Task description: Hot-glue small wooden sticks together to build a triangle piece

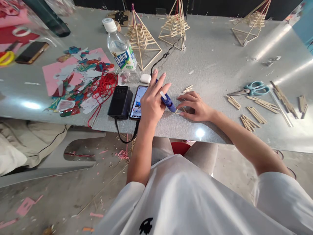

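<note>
My left hand (153,104) is closed around a blue hot glue gun (168,102) with a white glue stick poking out of its back. The gun's tip points down at the table, right beside the fingertips of my right hand (195,106). Those fingers pinch a short wooden stick (177,113) against the tabletop; part of it is hidden. A few more short sticks (187,88) lie just beyond my right hand. Close by my left wrist is a lit phone (136,106), with a black power bank (119,101) beside it.
Blue-handled scissors (255,88) and several stick bundles (256,115) lie at right. Stick pyramid frames (144,42) stand at the back. A plastic bottle (122,52), red string (104,85) and paper scraps (73,81) are at left. A black cable (160,60) crosses the table.
</note>
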The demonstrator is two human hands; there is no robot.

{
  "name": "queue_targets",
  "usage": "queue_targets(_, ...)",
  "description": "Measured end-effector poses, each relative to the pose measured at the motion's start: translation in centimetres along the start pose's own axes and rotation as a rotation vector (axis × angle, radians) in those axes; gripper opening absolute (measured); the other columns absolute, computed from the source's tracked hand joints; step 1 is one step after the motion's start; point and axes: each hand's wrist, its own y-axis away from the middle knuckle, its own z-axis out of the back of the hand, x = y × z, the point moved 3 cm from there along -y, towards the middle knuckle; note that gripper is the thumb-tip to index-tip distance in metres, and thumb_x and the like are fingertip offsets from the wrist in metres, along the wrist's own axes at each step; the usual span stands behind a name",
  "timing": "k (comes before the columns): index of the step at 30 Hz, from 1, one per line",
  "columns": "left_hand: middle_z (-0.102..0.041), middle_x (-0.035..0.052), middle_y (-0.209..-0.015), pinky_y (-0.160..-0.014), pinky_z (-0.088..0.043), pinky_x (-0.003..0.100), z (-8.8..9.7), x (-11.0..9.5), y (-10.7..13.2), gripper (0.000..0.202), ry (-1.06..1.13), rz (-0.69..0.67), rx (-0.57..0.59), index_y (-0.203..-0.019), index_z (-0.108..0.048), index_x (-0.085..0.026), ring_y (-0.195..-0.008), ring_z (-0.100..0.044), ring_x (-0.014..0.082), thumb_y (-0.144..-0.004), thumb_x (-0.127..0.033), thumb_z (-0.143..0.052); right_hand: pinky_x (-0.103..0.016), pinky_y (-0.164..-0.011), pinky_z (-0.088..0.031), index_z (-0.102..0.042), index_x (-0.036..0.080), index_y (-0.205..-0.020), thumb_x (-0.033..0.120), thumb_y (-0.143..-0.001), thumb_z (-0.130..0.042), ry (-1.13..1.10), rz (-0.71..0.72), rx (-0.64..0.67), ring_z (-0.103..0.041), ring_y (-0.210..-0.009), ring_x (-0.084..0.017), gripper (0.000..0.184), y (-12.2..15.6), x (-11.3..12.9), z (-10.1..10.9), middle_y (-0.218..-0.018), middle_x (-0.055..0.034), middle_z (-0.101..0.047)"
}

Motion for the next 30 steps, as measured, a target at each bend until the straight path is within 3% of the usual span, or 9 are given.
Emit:
queue_targets(6, -0.054, -0.0001, -0.177, -0.142, -0.039, 0.055, 0.4, -0.1, 0.1, 0.054, -0.043, 0.001, -0.071, -0.152, -0.063, -0.036, -0.176, -0.030, 0.0235, -0.112, -0.013, -0.037, -0.061, -0.122, -0.047, -0.082, 0.031, -0.126, 0.062, -0.105, -0.069, 0.006, -0.002, 0.005, -0.059, -0.138, -0.036, 0.039, -0.1, 0.1, 0.0, -0.150, -0.0104, -0.071)
queue_targets(12, -0.053, -0.0044, -0.177, -0.145, -0.038, 0.054, 0.8, -0.3, -0.2, 0.048, -0.022, 0.061, -0.100, -0.148, -0.065, -0.039, -0.177, -0.029, 0.0212, -0.115, -0.018, -0.036, -0.058, -0.119, -0.051, -0.068, 0.025, -0.148, 0.055, -0.106, -0.067, -0.095, -0.057, -0.111, -0.065, -0.135, -0.035, 0.052, 0.2, -0.1, 1.1, -0.141, -0.0149, -0.075)
queue_targets(16, -0.049, -0.0080, -0.180, -0.146, -0.035, 0.059, 0.9, -0.1, -0.4, 0.043, 0.038, 0.024, -0.076, -0.147, -0.061, -0.038, -0.177, -0.027, 0.0227, -0.118, -0.026, -0.032, -0.056, -0.115, -0.054, -0.074, 0.028, -0.137, 0.057, -0.110, -0.059, -0.162, -0.183, -0.250, -0.067, -0.132, -0.033, 0.042, 0.6, -0.5, 1.7, -0.135, -0.0122, -0.078)
queue_targets(19, -0.042, -0.0138, -0.183, -0.149, -0.028, 0.056, 1.3, 1.1, -0.9, 0.041, 0.000, 0.005, -0.039, -0.147, -0.058, -0.036, -0.178, -0.023, 0.0223, -0.121, -0.032, -0.027, -0.053, -0.110, -0.055, -0.078, 0.027, -0.127, 0.064, -0.110, -0.058, -0.212, -0.239, -0.336, -0.069, -0.128, -0.032, 0.045, 0.7, -0.7, 1.8, -0.129, -0.0114, -0.080)
queue_targets(22, -0.040, -0.0165, -0.182, -0.150, -0.025, 0.055, 2.2, 2.1, -2.6, 0.039, -0.021, -0.038, 0.041, -0.142, -0.060, -0.033, -0.177, -0.023, 0.0211, -0.122, -0.037, -0.027, -0.051, -0.109, -0.055, -0.079, 0.027, -0.118, 0.069, -0.110, -0.056, -0.291, -0.313, -0.434, -0.072, -0.122, -0.030, 0.049, 0.7, -1.5, 1.8, -0.123, -0.0107, -0.082)
queue_targets(24, -0.047, -0.0110, -0.180, -0.146, -0.028, 0.063, 3.1, 1.8, -4.7, 0.034, -0.032, -0.037, 0.160, -0.140, -0.064, -0.031, -0.176, -0.027, 0.0259, -0.118, -0.039, -0.039, -0.050, -0.108, -0.055, -0.078, 0.027, -0.111, 0.074, -0.109, -0.057, -0.369, -0.363, -0.538, -0.074, -0.115, -0.028, 0.052, 0.9, -2.4, 2.0, -0.115, -0.0091, -0.082)
queue_targets(26, -0.053, -0.0087, -0.176, -0.143, -0.030, 0.066, 4.3, 0.8, -7.1, 0.035, -0.065, 0.007, 0.199, -0.141, -0.068, -0.032, -0.175, -0.029, 0.0257, -0.112, -0.033, -0.050, -0.047, -0.105, -0.057, -0.077, 0.027, -0.107, 0.078, -0.105, -0.059, -0.440, -0.409, -0.663, -0.075, -0.108, -0.026, 0.054, 1.1, -3.4, 2.4, -0.107, -0.0074, -0.082)
queue_targets(30, -0.061, -0.0073, -0.168, -0.142, -0.036, 0.053, 5.5, -1.8, -11.6, 0.050, -0.130, -0.020, 0.259, -0.136, -0.075, -0.040, -0.170, -0.040, 0.0201, -0.096, -0.020, -0.054, -0.046, -0.095, -0.058, -0.076, 0.028, -0.102, 0.078, -0.102, -0.063, -0.485, -0.471, -0.817, -0.074, -0.100, -0.025, 0.051, 1.5, -5.0, 3.1, -0.099, -0.0071, -0.080)
